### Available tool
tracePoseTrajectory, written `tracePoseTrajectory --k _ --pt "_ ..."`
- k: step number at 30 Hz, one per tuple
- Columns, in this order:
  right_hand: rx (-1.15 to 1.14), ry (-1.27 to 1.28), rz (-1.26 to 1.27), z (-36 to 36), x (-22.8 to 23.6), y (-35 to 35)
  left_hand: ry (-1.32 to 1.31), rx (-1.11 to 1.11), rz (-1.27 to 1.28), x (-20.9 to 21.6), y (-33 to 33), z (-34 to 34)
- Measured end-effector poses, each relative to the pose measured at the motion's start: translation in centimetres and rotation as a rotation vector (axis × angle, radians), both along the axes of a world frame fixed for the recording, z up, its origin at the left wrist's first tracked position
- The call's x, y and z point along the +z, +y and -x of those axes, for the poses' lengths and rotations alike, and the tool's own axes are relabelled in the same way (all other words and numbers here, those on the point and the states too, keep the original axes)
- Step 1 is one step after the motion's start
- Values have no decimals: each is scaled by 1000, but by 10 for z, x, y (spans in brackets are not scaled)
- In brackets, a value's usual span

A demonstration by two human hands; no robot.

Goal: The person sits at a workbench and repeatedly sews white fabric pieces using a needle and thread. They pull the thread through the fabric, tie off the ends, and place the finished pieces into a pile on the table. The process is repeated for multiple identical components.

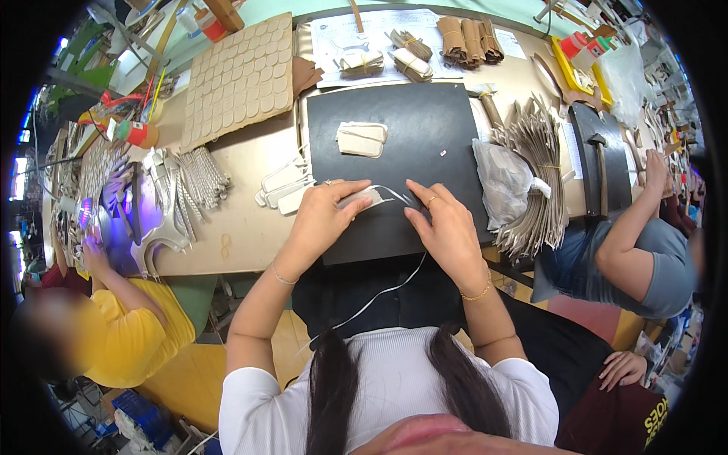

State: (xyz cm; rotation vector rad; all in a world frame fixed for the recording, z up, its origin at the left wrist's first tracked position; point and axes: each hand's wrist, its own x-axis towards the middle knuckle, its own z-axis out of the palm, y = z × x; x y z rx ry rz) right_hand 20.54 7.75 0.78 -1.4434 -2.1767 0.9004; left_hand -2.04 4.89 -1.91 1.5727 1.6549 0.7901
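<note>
My left hand (322, 218) pinches a cream, flat strap-like piece (364, 196) above the front of a black mat (417, 125). From that piece a narrow white strip curves across to my right hand (450, 231), whose fingers are bent around it, thumb and index tip a little apart. A thin white cord (413, 274) hangs below my hands over the mat's front edge toward my lap. Farther back on the mat lies a small stack of cream rounded pieces (362, 140). More cream pieces (285, 180) lie just left of my left hand.
Right of the mat are a plastic bag (502, 184) and a bundle of brown strips (540, 152). Banded bundles (413, 63) lie at the back on printed paper. A board of rounded tabs (241, 80) and braided cords (203, 176) are leftward. People sit at both sides.
</note>
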Motion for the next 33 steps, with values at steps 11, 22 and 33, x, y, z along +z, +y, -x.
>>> tracePoseTrajectory --k 11,22,33 --pt "36 13 -72 18 -3 -6 69 -57 -78 18 -16 -11" --pt "11 42 -177 21 -14 3 78 -76 -94 10 -23 -13" --pt "-125 228 -11 8 -55 73 877 366 -208 -18 -30 79"
